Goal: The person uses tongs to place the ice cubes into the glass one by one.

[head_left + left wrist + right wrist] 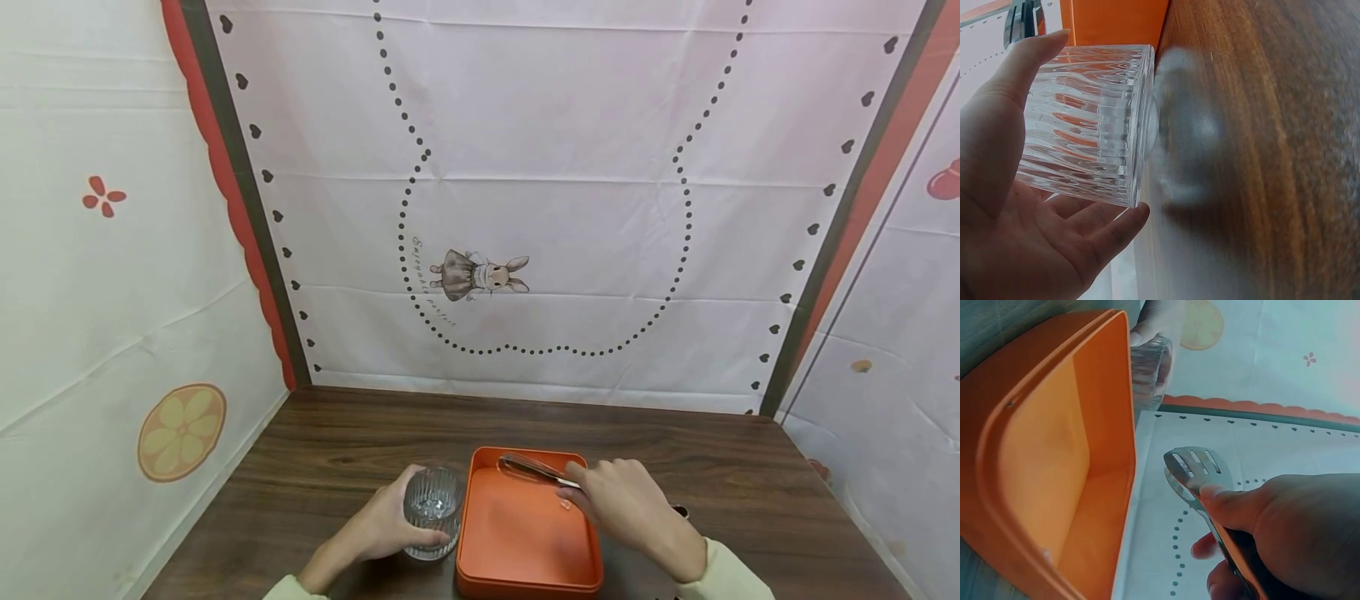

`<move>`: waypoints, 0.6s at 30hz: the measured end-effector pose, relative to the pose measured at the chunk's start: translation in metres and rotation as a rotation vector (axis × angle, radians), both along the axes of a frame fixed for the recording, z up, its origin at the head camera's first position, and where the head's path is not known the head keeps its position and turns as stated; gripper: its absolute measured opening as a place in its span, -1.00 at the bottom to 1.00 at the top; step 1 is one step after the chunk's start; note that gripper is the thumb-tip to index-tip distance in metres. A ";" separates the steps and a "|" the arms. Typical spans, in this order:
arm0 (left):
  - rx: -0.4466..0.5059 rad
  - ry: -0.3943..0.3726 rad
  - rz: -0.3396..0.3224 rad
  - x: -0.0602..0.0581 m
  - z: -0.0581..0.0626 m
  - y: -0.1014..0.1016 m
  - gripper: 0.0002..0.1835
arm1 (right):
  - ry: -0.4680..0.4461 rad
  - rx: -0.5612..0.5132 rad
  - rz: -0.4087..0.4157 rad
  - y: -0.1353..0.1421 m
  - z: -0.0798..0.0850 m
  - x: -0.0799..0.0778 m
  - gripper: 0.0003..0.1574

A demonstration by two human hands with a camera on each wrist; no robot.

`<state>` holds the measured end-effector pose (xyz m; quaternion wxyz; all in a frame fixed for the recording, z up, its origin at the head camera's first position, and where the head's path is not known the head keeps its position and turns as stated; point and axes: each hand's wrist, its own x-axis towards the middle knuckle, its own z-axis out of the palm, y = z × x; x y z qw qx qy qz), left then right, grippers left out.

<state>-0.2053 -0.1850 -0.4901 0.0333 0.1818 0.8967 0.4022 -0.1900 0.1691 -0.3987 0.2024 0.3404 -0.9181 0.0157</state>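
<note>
My left hand [386,521] is wrapped around a clear ribbed drinking glass [433,510], thumb on the near side and fingers at the far side. In the left wrist view the glass [1085,125] has its base close to the table; whether it touches is hard to tell. Metal tongs with a slotted head [1196,465] are pinched between the thumb and fingers of my right hand [622,504]. Their head is above the far part of an orange rectangular box [525,546]. A small clear piece [565,504] shows by the box's right side, below the tongs.
The box stands on a dark wood-grain table [360,425], just right of the glass. A small dark-rimmed thing [680,511] shows beside my right wrist. Printed cloth [555,217] hangs behind the table and along both sides.
</note>
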 end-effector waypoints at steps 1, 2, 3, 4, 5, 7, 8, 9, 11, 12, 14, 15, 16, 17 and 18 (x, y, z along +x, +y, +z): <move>0.000 -0.002 0.001 0.000 0.000 0.000 -0.03 | 0.018 -0.002 0.004 -0.001 0.000 0.000 -0.65; -0.003 -0.004 0.003 0.000 0.000 0.000 -0.02 | 0.037 -0.005 0.008 -0.002 0.001 -0.001 -0.64; -0.006 -0.007 0.005 0.000 0.000 0.000 -0.02 | 0.055 -0.007 0.013 -0.003 0.001 -0.001 -0.65; -0.007 -0.010 0.006 0.000 0.000 0.000 -0.01 | 0.070 -0.007 0.017 -0.005 0.002 -0.001 -0.65; -0.009 -0.013 0.008 0.000 0.000 0.000 -0.01 | 0.083 -0.011 0.025 -0.006 0.002 -0.001 -0.65; -0.009 -0.016 0.010 0.000 0.000 0.001 0.00 | 0.094 -0.014 0.035 -0.009 0.002 -0.001 -0.66; -0.009 -0.016 0.010 0.000 0.000 0.001 0.00 | 0.100 -0.018 0.041 -0.011 0.003 -0.001 -0.66; -0.007 -0.017 0.010 0.001 0.000 0.001 0.00 | 0.106 -0.020 0.046 -0.013 0.003 -0.001 -0.67; -0.005 -0.017 0.009 0.001 0.001 0.001 0.00 | 0.117 -0.025 0.053 -0.015 0.003 -0.001 -0.67; -0.005 -0.016 0.009 0.001 0.001 0.001 0.00 | 0.125 -0.025 0.053 -0.017 0.004 -0.001 -0.66; -0.004 -0.017 0.009 0.001 0.001 0.001 0.00 | 0.140 -0.030 0.056 -0.019 0.005 0.000 -0.65; -0.004 -0.018 0.010 0.001 0.001 0.001 0.00 | 0.150 -0.032 0.058 -0.020 0.005 0.000 -0.65; -0.004 -0.018 0.010 0.001 0.001 0.001 0.00 | 0.152 -0.033 0.057 -0.021 0.006 -0.001 -0.64; -0.004 -0.017 0.011 0.001 0.001 0.001 0.00 | 0.157 -0.035 0.058 -0.023 0.006 -0.001 -0.64; -0.004 -0.016 0.011 0.001 0.001 0.001 0.00 | 0.158 -0.036 0.059 -0.024 0.006 -0.001 -0.64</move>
